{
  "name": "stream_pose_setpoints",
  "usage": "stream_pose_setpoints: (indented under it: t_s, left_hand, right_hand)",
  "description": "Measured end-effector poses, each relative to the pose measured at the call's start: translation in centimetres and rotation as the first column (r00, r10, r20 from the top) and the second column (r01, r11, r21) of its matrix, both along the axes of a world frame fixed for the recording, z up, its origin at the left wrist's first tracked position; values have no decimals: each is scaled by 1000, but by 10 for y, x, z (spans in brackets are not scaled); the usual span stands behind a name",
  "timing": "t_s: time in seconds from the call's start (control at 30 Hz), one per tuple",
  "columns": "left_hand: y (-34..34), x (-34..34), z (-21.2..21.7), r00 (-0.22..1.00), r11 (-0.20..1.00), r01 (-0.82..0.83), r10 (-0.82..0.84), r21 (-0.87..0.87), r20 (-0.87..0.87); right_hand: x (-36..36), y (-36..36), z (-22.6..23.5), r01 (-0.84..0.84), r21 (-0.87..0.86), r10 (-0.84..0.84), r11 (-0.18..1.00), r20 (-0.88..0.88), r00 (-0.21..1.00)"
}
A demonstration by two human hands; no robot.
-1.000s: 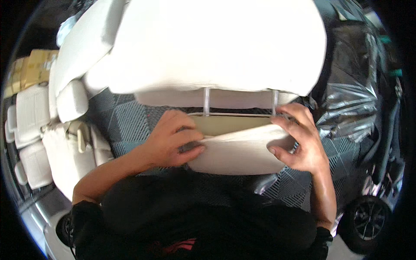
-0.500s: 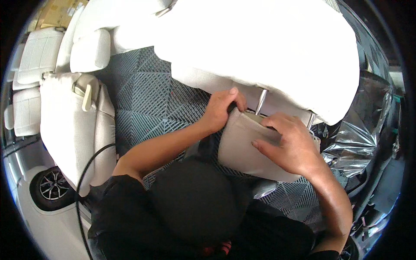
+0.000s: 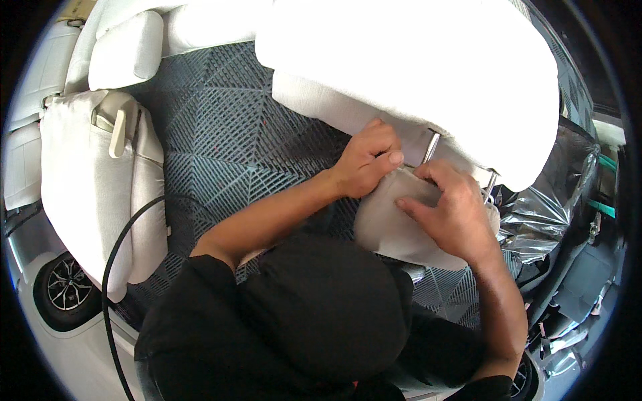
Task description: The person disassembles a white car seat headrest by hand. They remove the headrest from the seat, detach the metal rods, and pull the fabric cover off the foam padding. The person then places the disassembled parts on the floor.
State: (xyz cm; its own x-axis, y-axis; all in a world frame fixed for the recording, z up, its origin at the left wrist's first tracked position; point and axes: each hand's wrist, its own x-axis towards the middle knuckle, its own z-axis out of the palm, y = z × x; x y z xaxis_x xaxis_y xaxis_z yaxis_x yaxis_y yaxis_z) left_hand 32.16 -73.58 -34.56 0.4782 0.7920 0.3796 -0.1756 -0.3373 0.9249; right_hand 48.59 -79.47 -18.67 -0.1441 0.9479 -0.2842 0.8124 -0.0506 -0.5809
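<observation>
A beige headrest (image 3: 394, 230) in a fabric cover (image 3: 418, 190) hangs by two metal posts from a large pale car seat (image 3: 401, 60). My left hand (image 3: 371, 159) is closed on the cover's edge at the corner beside the left post (image 3: 431, 147). On the cover between the left post and the right post (image 3: 490, 186) lies my right hand (image 3: 456, 210), fingers curled over the edge and thumb pressed on the near face. The fingertips of both hands are partly hidden.
Another pale seat (image 3: 93, 187) with a lever stands at the left, near a black cable (image 3: 110, 281) and a car wheel (image 3: 67, 284). Grey grid matting (image 3: 227, 127) covers the floor. Crinkled silver plastic sheeting (image 3: 535, 224) lies right of the headrest.
My left hand has turned, its fingers now folded at the cover's corner. The headrest and both hands sit slightly further right in the shifted picture, and the cover's opening gapes less.
</observation>
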Motion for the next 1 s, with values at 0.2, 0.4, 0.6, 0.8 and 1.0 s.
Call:
stream_pose_setpoints:
  t_s: [0.2, 0.4, 0.6, 0.8, 1.0]
  left_hand:
    - [-8, -7, -1, 992, 978, -101, 112, 181, -53]
    - [-4, -44, 22, 967, 976, 21, 34, 215, -252]
    - [-11, -55, 20, 961, 927, 187, -241, -324, -134]
    - [5, -24, 22, 944, 838, 299, -329, -456, 13]
    - [-2, -8, 6, 926, 608, 363, -315, -706, 205]
  right_hand:
    - [-5, 7, 3, -10, -87, 16, 996, 71, 997]
    - [0, 3, 3, 41, -50, -37, 998, 85, 996]
    - [59, -32, -5, 24, 54, -33, 998, 180, 983]
    - [63, -65, 28, -292, 57, 274, 955, 213, 938]
    - [104, -60, 18, -196, 134, 192, 971, 44, 980]
